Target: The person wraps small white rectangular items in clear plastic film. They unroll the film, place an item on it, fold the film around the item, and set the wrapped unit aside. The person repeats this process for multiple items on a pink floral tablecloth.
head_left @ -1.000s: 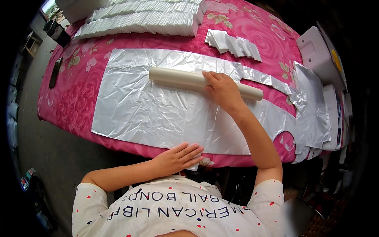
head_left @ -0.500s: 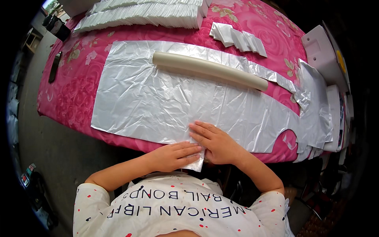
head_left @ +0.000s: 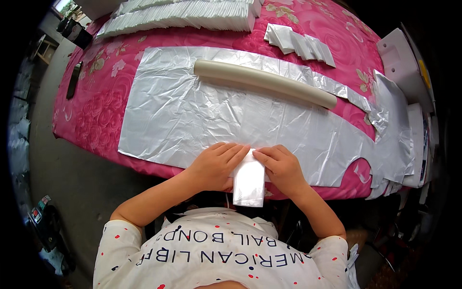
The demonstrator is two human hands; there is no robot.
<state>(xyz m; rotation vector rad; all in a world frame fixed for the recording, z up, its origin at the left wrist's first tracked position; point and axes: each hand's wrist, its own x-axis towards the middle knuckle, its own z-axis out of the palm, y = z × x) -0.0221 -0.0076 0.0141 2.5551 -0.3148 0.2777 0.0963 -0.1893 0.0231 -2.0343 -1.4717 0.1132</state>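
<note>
A small folded plastic bag (head_left: 249,185), flat and whitish, hangs partly past the table's near edge. My left hand (head_left: 217,166) has its fingers bent at the bag's upper left side. At its upper right corner my right hand (head_left: 283,169) pinches with thumb and fingers. Beneath both hands lies a wide, wrinkled sheet of silvery plastic bags (head_left: 168,106), with a rounded cut-out near its right end. A long beige tube (head_left: 264,83) rests across the sheet, beyond my hands.
Long rows of folded white bags (head_left: 180,20) stand at the back left, and a smaller fanned stack (head_left: 301,44) lies to their right. White foam boxes (head_left: 402,60) and loose plastic (head_left: 392,125) occupy the right end. A dark phone-like object (head_left: 74,79) lies at left on the pink floral tablecloth (head_left: 96,115).
The folded bag has come up between my hands and now shows more fully. My left hand has moved away from me, and my right hand has shifted right to the bag's top corner.
</note>
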